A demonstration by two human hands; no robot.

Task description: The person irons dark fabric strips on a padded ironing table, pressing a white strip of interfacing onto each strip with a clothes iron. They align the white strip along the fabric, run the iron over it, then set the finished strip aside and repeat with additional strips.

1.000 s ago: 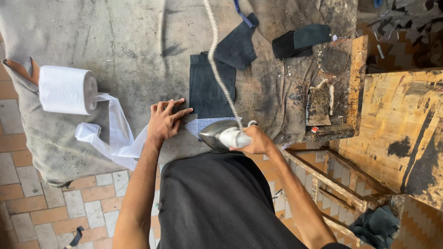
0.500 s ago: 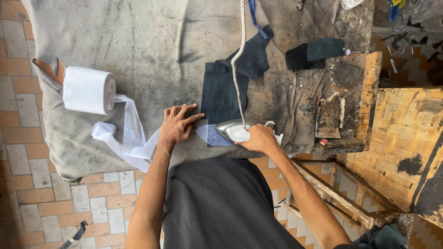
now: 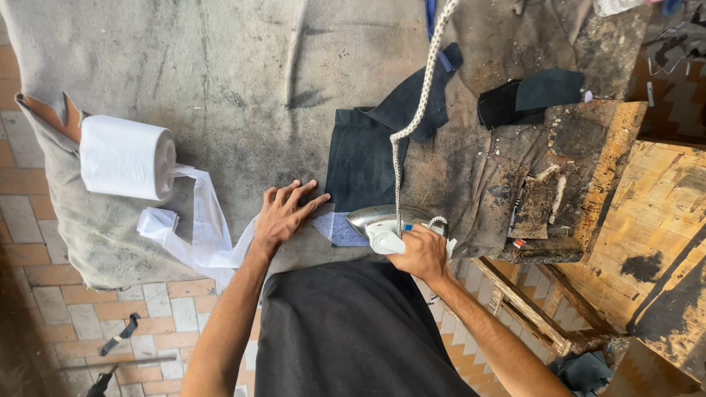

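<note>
My right hand (image 3: 421,251) grips the white handle of a metal clothes iron (image 3: 382,219), which rests on the near end of a dark denim piece (image 3: 362,158). A lighter blue patch of the cloth (image 3: 338,229) shows beside the iron. My left hand (image 3: 285,213) lies flat with fingers spread on the grey padded table cover (image 3: 220,81), its fingertips at the denim's near left corner. The iron's braided white cord (image 3: 412,110) runs up and away over the cloth.
A roll of white interfacing (image 3: 125,156) lies at the left, its loose strip (image 3: 206,228) trailing toward my left arm. Other dark cloth pieces (image 3: 533,94) lie at the far right. A scorched wooden board (image 3: 559,184) and wooden frame (image 3: 529,301) stand right; tiled floor (image 3: 44,294) below.
The view has shifted, so everything sits lower and further right in the picture. Both hands hold much the same places on the cloth and the iron.
</note>
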